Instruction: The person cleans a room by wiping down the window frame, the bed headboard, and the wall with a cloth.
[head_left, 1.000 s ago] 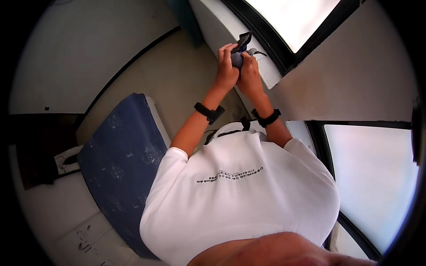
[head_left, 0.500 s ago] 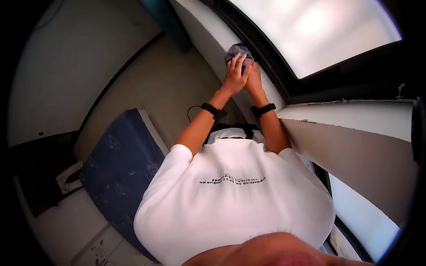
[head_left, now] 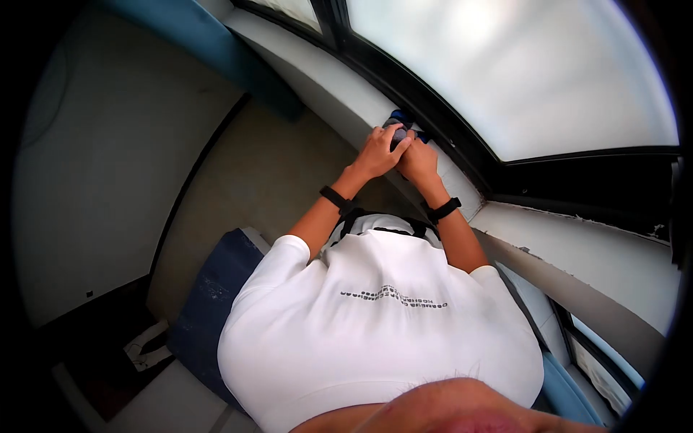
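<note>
A bunched grey and blue cloth (head_left: 399, 133) is between my two hands, over the white window sill (head_left: 339, 101). My left hand (head_left: 377, 152) grips the cloth from the left, fingers curled over it and thumb toward the right. From the right side, my right hand (head_left: 419, 160) is closed on the same cloth, its fingers partly hidden. Blue parts of the cloth stick out beyond the fingertips. Each wrist wears a black band.
A black-framed window (head_left: 520, 79) with a bright frosted pane runs along the sill. Blue curtain (head_left: 209, 50) hangs at upper left. Behind my left arm lies a dark blue mattress (head_left: 209, 310). A white ledge (head_left: 577, 224) with chipped edges is at right.
Both hands have come lower in the view and closer to my body with the cloth. More blue of the cloth shows now. The view has shifted, showing more curtain and window frame.
</note>
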### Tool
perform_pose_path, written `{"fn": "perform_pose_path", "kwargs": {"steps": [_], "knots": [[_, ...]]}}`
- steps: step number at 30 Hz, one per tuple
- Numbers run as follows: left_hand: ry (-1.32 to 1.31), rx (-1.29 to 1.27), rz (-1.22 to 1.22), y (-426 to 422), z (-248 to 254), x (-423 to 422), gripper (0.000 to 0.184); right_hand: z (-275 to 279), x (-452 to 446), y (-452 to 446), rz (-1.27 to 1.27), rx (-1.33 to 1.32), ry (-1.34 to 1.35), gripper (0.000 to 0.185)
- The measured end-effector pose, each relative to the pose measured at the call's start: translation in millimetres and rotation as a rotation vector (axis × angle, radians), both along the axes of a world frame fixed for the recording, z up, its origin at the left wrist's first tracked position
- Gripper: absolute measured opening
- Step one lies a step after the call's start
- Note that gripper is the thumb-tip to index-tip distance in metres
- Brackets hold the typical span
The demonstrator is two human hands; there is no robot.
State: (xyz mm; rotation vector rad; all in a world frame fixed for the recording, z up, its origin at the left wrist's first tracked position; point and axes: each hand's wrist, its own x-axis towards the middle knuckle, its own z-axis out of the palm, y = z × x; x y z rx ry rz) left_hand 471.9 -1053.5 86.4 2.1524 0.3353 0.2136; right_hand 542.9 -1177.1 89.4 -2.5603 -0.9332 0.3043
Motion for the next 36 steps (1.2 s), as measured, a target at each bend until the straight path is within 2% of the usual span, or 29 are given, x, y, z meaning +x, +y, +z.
{"fn": "perform_pose_path", "kwargs": {"steps": [2, 4, 5, 8, 10, 12, 16, 18, 20, 24, 27, 31, 33, 36], "knots": [[0.039, 0.060, -0.032, 13.3, -1.4, 2.7, 0.059, -0.7, 7.8, 10.7, 0.043, -0.041, 0.008, 0.053], [-0.117, 0.049, -0.041, 33.7, -14.1, 5.7, 0.067, 5.6, 8.0, 32.1, 0.006, -0.023, -0.013, 0.047], [-0.107, 0.072, -0.038, 45.7, -19.6, 9.5, 0.069, 8.9, 11.1, 44.2, 0.023, -0.031, -0.022, 0.045], [-0.058, 0.047, 0.005, 90.2, -16.3, 20.1, 0.066, 1.8, 14.6, 86.9, 0.051, -0.022, -0.031, 0.040], [-0.079, 0.043, 0.029, 118.0, -20.5, 24.9, 0.064, -4.7, 15.4, 116.3, 0.043, 0.076, -0.070, 0.039], [0.046, -0.034, 0.080, 148.0, -17.1, 29.5, 0.061, -4.9, 16.8, 141.4, 0.032, 0.102, -0.059, 0.041], [0.008, 0.027, 0.089, 187.6, -23.6, 49.0, 0.061, -11.9, 31.3, 171.4, -0.013, 0.120, -0.012, 0.050], [0.056, 0.037, 0.054, 203.3, -26.6, 45.4, 0.062, -20.7, 39.7, 180.8, 0.133, 0.120, -0.049, 0.051], [0.085, 0.080, 0.084, 213.3, -22.0, 47.7, 0.065, -18.5, 43.3, 184.4, 0.124, 0.154, -0.037, 0.049], [0.019, 0.103, -0.019, 209.6, -22.9, 53.3, 0.070, -24.8, 37.3, 168.7, 0.055, 0.296, -0.053, 0.043], [0.004, 0.285, -0.035, 187.9, -16.6, 54.3, 0.081, -18.6, 19.4, 136.3, 0.073, 0.317, 0.028, 0.043], [0.029, 0.334, -0.151, 141.1, -4.4, 40.4, 0.081, -3.6, 9.7, 89.1, 0.117, 0.274, 0.097, 0.040], [0.035, 0.250, -0.202, 115.9, -0.6, 34.1, 0.080, 8.9, 5.6, 60.3, 0.142, 0.212, 0.184, 0.036], [0.118, 0.270, -0.320, 78.1, 4.0, 23.3, 0.080, 6.3, -9.6, 23.7, 0.103, 0.307, 0.175, 0.034]]}}
